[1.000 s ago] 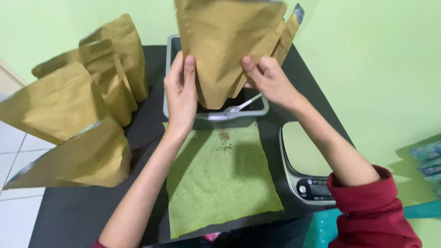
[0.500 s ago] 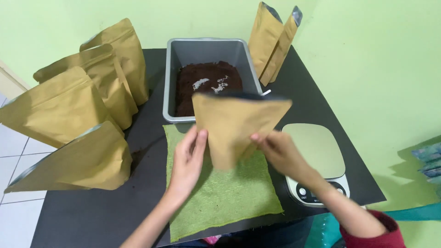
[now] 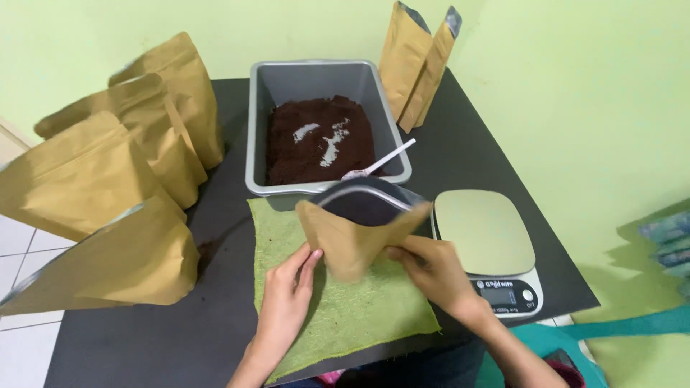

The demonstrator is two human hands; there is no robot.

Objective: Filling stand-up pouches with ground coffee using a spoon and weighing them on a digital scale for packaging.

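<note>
I've brought the kraft pouch (image 3: 356, 233) down onto the green cloth (image 3: 345, 302), mouth now open, left hand (image 3: 287, 298) and right hand (image 3: 431, 276) gripping its sides, so it stands ready before the tray (image 3: 259, 129)

An open brown paper pouch (image 3: 356, 233) is held upright over the green cloth (image 3: 359, 316) by the left hand (image 3: 287, 298) and right hand (image 3: 431, 273), just beside the grey tray (image 3: 259, 129) of dark grounds.

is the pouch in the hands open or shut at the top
Open. The brown pouch shows a wide, rounded mouth with a dark inside, held over the green cloth by the left hand and right hand.
</note>
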